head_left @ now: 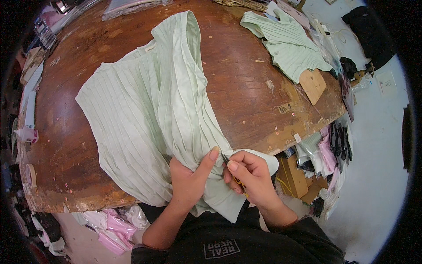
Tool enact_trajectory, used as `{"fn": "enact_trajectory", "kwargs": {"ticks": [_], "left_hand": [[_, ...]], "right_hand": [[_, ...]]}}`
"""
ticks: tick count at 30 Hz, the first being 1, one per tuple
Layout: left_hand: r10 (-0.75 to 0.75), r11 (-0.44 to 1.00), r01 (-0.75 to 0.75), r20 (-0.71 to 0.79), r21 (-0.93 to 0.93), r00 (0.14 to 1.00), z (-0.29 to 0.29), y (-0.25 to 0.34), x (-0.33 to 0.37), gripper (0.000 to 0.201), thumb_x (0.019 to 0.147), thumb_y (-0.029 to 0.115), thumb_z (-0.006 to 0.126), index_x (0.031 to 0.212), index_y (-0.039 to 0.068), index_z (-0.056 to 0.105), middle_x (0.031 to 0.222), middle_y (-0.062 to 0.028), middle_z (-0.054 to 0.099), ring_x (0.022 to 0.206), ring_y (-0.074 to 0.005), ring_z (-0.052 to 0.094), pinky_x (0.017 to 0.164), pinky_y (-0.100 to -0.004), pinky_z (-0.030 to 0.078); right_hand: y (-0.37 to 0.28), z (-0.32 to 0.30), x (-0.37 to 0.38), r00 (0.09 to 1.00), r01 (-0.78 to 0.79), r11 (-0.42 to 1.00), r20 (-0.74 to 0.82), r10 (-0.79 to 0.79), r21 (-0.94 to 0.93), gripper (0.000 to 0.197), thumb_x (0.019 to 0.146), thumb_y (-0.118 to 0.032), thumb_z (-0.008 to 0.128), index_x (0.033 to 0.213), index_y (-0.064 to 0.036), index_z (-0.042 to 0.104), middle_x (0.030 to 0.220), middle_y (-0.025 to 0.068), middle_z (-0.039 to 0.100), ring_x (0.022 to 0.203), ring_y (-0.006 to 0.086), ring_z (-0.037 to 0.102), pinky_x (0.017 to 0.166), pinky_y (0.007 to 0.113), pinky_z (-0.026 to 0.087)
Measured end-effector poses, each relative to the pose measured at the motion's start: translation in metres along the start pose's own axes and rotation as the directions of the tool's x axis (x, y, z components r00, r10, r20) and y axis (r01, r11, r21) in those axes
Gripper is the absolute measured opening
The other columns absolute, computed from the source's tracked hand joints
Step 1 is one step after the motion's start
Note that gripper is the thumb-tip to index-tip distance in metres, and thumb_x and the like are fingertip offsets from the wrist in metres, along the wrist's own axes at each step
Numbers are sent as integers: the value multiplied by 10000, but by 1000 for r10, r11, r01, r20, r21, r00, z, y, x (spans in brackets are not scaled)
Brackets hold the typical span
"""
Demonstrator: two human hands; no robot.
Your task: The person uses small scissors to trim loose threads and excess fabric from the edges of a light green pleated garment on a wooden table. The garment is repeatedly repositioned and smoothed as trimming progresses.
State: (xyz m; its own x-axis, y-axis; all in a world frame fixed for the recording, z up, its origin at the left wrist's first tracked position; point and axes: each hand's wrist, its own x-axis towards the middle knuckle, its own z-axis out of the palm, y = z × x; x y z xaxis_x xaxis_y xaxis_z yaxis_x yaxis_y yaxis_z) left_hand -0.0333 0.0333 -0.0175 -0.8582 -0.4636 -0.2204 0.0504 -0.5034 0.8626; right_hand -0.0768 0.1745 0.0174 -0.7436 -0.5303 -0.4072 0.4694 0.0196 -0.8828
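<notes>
A pale green pleated sleeveless garment [127, 101] lies spread over the wooden table and hangs over its near edge. My left hand [191, 178] is closed on the cloth near that edge, its thumb on top of a fold. In my right hand [257, 178] are small thread snips [225, 158] with dark blades and a yellow handle, mostly hidden by the fingers. The blade tips point at the garment's seam just right of my left thumb. Whether the blades touch the cloth, I cannot tell.
Another pale green pleated garment [290, 42] lies at the far right of the table [246, 101], beside a tan board [313, 86]. A tape roll [30, 175] and a small pink-white bottle [27, 135] stand at the left. Cardboard boxes [292, 178] and bagged clothes [116, 226] sit below.
</notes>
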Motion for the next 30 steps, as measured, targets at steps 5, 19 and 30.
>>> {"fn": "enact_trajectory", "kwargs": {"ticks": [5, 19, 30], "left_hand": [[1, 1000, -1, 6, 6, 1000, -1, 1, -1, 242, 860, 67, 707, 1056, -52, 630, 988, -70, 673, 873, -111, 616, 784, -252, 482], [17, 1000, -17, 13, 23, 1000, 0, 1, 0, 255, 867, 65, 698, 1076, -60, 624, 1005, -72, 670, 890, -112, 610, 800, -256, 478], [-15, 1000, 14, -32, -26, 999, -3, -1, 0, 309, 854, 53, 708, 1121, -65, 607, 1060, -81, 662, 934, -119, 603, 847, -259, 470]], "right_hand": [[2, 2, 2, 1000, 16, 1000, -16, -16, 9, 131, 977, -126, 532, 936, -3, 550, 711, 73, 594, 481, 62, 408, 436, 204, 311], [1, 0, -11, 996, 82, 992, -38, -86, -95, 173, 943, -135, 593, 1023, 17, 577, 775, 80, 622, 551, 92, 504, 500, 230, 395], [-28, -22, 21, 602, 522, -29, 392, -696, -852, 348, 687, -128, 784, 1005, -40, 674, 926, 79, 644, 774, 271, 581, 668, 368, 433]]}}
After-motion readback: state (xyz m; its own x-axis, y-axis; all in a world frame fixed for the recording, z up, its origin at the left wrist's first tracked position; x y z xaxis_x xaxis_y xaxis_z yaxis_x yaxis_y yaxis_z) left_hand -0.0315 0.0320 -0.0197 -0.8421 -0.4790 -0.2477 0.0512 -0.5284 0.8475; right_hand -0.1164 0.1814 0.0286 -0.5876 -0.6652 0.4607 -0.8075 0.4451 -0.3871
